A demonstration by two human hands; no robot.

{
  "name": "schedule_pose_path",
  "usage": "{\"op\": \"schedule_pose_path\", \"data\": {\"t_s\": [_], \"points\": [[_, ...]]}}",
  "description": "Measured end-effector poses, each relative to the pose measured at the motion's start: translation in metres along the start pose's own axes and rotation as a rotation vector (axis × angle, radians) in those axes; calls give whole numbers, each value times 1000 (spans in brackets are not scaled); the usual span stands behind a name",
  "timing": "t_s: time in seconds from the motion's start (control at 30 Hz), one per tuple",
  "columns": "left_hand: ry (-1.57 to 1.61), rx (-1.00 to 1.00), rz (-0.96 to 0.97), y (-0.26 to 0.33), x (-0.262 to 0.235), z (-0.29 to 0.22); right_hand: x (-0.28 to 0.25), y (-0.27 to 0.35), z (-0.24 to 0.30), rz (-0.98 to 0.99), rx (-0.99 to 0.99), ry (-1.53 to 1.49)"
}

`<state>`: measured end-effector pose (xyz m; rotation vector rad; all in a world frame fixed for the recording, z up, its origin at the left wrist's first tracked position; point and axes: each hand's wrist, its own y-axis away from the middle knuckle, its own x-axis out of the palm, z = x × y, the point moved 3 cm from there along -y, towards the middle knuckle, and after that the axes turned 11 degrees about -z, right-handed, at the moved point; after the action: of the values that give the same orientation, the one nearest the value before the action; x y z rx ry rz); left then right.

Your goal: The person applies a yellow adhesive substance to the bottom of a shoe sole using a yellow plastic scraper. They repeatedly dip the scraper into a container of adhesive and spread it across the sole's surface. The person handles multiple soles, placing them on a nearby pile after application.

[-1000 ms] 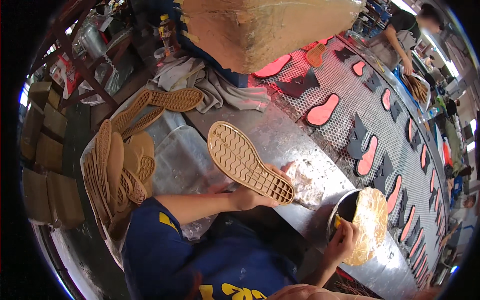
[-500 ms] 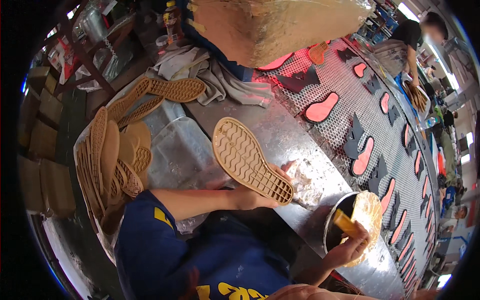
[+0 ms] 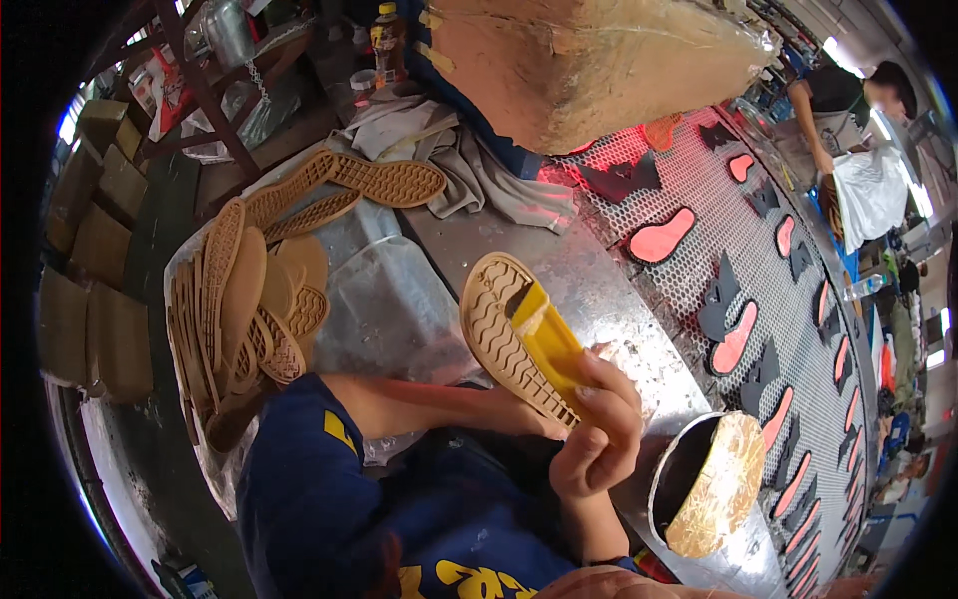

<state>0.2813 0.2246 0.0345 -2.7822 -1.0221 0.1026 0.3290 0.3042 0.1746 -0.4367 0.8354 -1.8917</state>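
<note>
Sole (image 3: 504, 329) runs lengthwise toe up-left, left fingers hidden, right fingers (image 3: 609, 399) closed around yellow scraper (image 3: 554, 344).

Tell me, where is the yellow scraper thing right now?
In the head view, the yellow scraper is mid-frame in the right hand, pressed on the tan shoe sole, left of the round tin.

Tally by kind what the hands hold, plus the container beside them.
tan shoe sole: 1
yellow spreader, in the right hand: 1
round metal can: 1
Total: 3
</note>
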Motion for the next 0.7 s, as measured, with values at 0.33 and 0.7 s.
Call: {"op": "schedule_pose_path", "data": {"t_s": [0.33, 0.7], "points": [[89, -72, 105, 5, 13, 2, -1, 4, 1, 52, -81, 50], [106, -87, 130, 6, 28, 1, -12, 12, 4, 101, -127, 73]]}}
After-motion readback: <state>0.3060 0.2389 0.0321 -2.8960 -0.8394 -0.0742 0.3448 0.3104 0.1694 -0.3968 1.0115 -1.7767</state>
